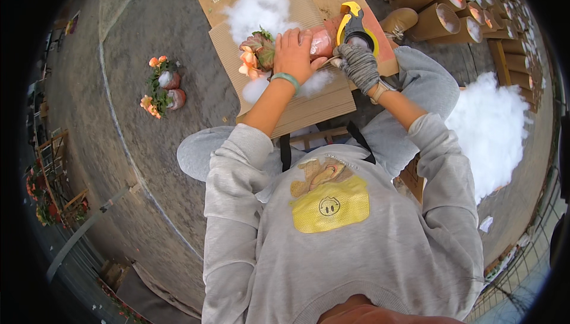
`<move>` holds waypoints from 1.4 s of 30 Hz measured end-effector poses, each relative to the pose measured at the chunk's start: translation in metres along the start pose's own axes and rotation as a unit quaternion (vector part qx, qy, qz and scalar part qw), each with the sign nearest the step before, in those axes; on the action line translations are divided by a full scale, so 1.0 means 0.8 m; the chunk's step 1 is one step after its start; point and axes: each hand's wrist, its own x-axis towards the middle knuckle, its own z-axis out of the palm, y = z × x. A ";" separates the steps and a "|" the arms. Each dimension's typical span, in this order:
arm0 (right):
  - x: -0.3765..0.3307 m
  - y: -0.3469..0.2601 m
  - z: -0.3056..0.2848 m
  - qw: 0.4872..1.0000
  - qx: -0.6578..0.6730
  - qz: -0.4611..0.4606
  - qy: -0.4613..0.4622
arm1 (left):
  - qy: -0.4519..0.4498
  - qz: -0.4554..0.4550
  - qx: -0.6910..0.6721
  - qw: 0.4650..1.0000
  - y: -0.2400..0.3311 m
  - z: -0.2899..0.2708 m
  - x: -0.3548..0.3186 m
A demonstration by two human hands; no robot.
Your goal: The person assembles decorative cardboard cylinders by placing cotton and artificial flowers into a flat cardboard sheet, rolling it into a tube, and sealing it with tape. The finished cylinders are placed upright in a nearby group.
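Observation:
On a corrugated cardboard sheet [320, 101] in front of me lies a potted plant on its side, with peach-orange flowers [252, 62] and green-red leaves to the left. Its reddish pot [321, 42], shiny as if wrapped in clear film, points right. My bare left hand [295, 55], a green band at its wrist, is closed over the plant where leaves meet pot. In my grey-gloved right hand [356, 65] is a yellow and black tape dispenser [354, 26], held against the pot's base. The glove hides part of the dispenser. White fluffy stuffing [256, 14] lies around the plant.
Two potted flowering plants [169, 80] stand on the floor at left. Many brown cardboard tubes [436, 23], some holding stuffing and flowers, crowd the far right. A large heap of white stuffing [490, 131] sits by my right side. More flowers [44, 211] are at far left.

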 end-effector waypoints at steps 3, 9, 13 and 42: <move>0.028 0.007 -0.017 0.982 -0.136 -0.121 -0.043 | -0.104 0.033 -0.004 0.994 -0.025 -0.016 0.004; 0.055 0.022 -0.013 0.983 -0.077 -0.047 -0.159 | -0.180 0.078 -0.005 0.981 -0.042 -0.030 0.008; 0.042 0.026 -0.013 0.991 0.083 0.044 -0.098 | -0.169 0.013 0.043 0.985 -0.027 -0.025 0.006; -0.063 -0.131 -0.119 0.786 0.510 0.312 -0.155 | -0.232 -0.060 -0.034 0.970 -0.069 -0.030 0.043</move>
